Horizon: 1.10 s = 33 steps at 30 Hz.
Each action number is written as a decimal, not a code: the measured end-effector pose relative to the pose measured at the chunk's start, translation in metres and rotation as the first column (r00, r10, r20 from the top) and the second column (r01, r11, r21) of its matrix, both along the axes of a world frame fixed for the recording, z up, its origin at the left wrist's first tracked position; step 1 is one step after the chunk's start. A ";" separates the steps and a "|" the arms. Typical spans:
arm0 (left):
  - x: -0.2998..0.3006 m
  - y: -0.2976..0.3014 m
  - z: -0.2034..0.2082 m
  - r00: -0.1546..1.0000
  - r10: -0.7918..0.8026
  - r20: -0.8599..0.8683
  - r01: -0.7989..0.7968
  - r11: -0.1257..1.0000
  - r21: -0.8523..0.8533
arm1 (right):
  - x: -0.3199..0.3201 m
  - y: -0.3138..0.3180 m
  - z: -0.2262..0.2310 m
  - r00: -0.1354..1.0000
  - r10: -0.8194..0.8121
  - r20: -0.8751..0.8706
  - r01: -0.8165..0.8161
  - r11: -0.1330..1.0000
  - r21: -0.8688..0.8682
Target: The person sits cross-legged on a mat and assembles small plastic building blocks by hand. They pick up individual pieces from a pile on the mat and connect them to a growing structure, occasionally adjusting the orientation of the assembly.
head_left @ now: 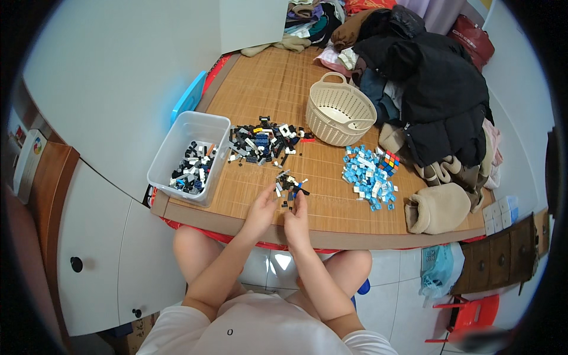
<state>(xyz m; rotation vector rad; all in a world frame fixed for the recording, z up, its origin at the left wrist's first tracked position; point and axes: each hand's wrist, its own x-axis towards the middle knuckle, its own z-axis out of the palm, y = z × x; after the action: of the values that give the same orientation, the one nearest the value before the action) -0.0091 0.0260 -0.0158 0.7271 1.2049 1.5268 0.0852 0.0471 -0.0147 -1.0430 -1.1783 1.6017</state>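
My left hand [261, 208] and my right hand [297, 223] rest near the front edge of the mat-covered surface, on either side of a small cluster of toy building bricks [288, 181]. The cluster mixes black, grey, white and blue pieces. Both hands have their fingers stretched forward, and the fingertips touch or nearly touch the cluster's edges; neither visibly grips a piece. Just beyond lies a larger spread pile of black, white and grey bricks [260, 142]. Off to the right is a heap of light blue and white pieces [368, 177].
A clear plastic bin [222, 136] of bricks stands at left, a blue lid [188, 97] behind it. A beige basket [338, 109] sits at the back. A puzzle cube [389, 161], a beige fleece item [439, 209] and piled dark clothes [438, 83] occupy the right.
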 end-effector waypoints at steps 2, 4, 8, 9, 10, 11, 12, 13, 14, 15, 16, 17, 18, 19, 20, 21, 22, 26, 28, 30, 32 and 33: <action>0.005 -0.001 0.001 1.000 0.002 0.026 -0.002 1.000 0.008 | -0.005 -0.002 -0.004 0.999 -0.011 0.035 0.011 1.000 0.005; 0.007 -0.001 0.001 0.999 0.026 0.028 -0.026 1.000 -0.010 | -0.009 -0.005 0.000 0.999 -0.006 0.034 0.006 1.000 0.009; 0.018 -0.005 0.017 0.983 0.024 0.183 -0.013 0.998 -0.062 | -0.015 -0.006 -0.003 0.999 -0.010 -0.033 0.009 0.999 -0.041; 0.018 -0.005 0.012 0.983 0.025 0.184 -0.017 0.999 -0.045 | -0.016 -0.006 -0.004 1.000 -0.007 -0.030 0.005 0.999 -0.048; 0.018 -0.005 0.008 0.982 0.027 0.185 -0.022 0.999 -0.028 | -0.017 -0.005 -0.005 1.000 -0.003 -0.028 0.002 0.999 -0.054; 0.018 -0.004 0.007 0.978 0.036 0.204 -0.030 0.999 -0.032 | -0.017 -0.005 -0.005 1.000 -0.001 -0.025 0.000 0.998 -0.061; 0.017 -0.003 0.006 0.974 0.045 0.222 -0.038 0.999 -0.036 | -0.017 -0.005 -0.005 0.999 -0.005 -0.038 0.002 0.997 -0.072; 0.017 -0.002 0.005 0.969 0.054 0.240 -0.045 0.998 -0.040 | -0.017 -0.004 -0.003 0.999 -0.008 -0.051 0.004 0.997 -0.083; 0.017 -0.002 0.003 0.963 0.055 0.264 -0.047 0.998 -0.037 | -0.017 -0.004 0.000 0.998 -0.009 -0.065 0.003 0.996 -0.094; 0.018 -0.002 0.001 0.956 0.057 0.288 -0.049 0.998 -0.033 | -0.017 -0.005 0.004 0.998 -0.005 -0.063 -0.002 0.994 -0.111; 0.018 -0.002 0.000 0.948 0.058 0.313 -0.051 0.998 -0.030 | -0.016 -0.005 0.009 0.998 -0.001 -0.062 -0.007 0.992 -0.129; 0.019 -0.002 0.001 0.946 0.065 0.318 -0.059 0.998 -0.031 | -0.015 -0.006 0.011 0.998 0.000 -0.061 -0.009 0.989 -0.147; 0.021 -0.003 0.002 0.943 0.073 0.324 -0.066 0.997 -0.033 | -0.014 -0.005 0.009 0.998 0.008 -0.068 -0.017 0.991 -0.133; 0.022 -0.003 0.003 0.941 0.081 0.329 -0.074 0.997 -0.034 | -0.014 -0.004 0.005 0.997 0.016 -0.075 -0.025 0.993 -0.118; 0.022 -0.004 0.003 0.941 0.080 0.328 -0.076 0.997 -0.025 | -0.014 -0.003 0.004 0.996 0.025 -0.081 -0.033 0.994 -0.103; 0.023 -0.004 0.003 0.941 0.079 0.328 -0.079 0.997 -0.015 | -0.014 -0.003 0.004 0.996 0.018 -0.088 -0.027 0.994 -0.104; 0.023 -0.004 0.003 0.942 0.079 0.327 -0.082 0.997 -0.006 | -0.013 -0.004 0.004 0.995 0.011 -0.095 -0.021 0.994 -0.104; 0.025 -0.007 0.007 0.924 0.086 0.372 -0.095 0.995 0.006 | -0.013 -0.006 0.010 0.992 -0.022 -0.121 0.003 0.988 -0.155; 0.023 -0.005 0.000 0.918 0.088 0.386 -0.097 0.995 0.003 | -0.012 -0.007 0.011 0.989 -0.012 -0.149 -0.011 0.988 -0.155; 0.023 -0.001 -0.012 0.915 0.093 0.391 -0.101 0.995 -0.001 | -0.010 -0.006 0.010 0.987 0.001 -0.162 -0.028 0.987 -0.159; 0.024 0.000 -0.015 0.923 0.092 0.373 -0.102 0.995 0.006 | -0.008 -0.002 0.006 0.987 0.020 -0.162 -0.047 0.985 -0.166; 0.025 -0.002 -0.011 0.932 0.088 0.352 -0.100 0.995 0.014 | -0.007 -0.001 0.007 0.986 0.019 -0.164 -0.048 0.984 -0.173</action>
<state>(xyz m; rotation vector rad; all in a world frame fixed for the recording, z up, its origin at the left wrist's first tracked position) 0.0155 0.0242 -0.0270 0.3962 0.9572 1.6752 0.0786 0.0459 -0.0076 -0.9873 -0.9632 1.8076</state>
